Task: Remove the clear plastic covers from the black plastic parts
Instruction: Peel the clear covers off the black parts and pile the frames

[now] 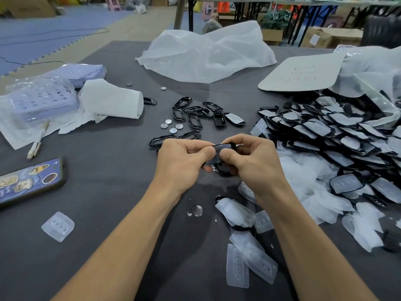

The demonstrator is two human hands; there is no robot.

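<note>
- Two hands met above the middle of the grey table. The left hand and the right hand both pinched one black part between curled fingers and thumbs.
- One part was held this way, lifted off the cloth. It was a small, dark, rounded rectangle with a glossy face, and the thumbs pressed on its near side. Whether its clear cover was still on could not be told.
- About ten bare black frames lay just beyond the hands, open rings with nothing in the middle. One covered part rested at the right edge of that group.
- Dozens of covered parts formed a pile at the right, too many to count, each black rim filled by a milky panel.
- Five or more loose clear covers lay near the right forearm, frosted with rows of round dimples. One more cover sat alone at the left.
- Four small silver discs clustered beside the frames. Three others lay apart, one of them between the forearms.
- One phone in a blue sticker case lay at the left edge.
- Two lavender baskets in plastic wrap stood at the far left.
- One crumpled white bag sat at the far side, with one white card to its right.
</note>
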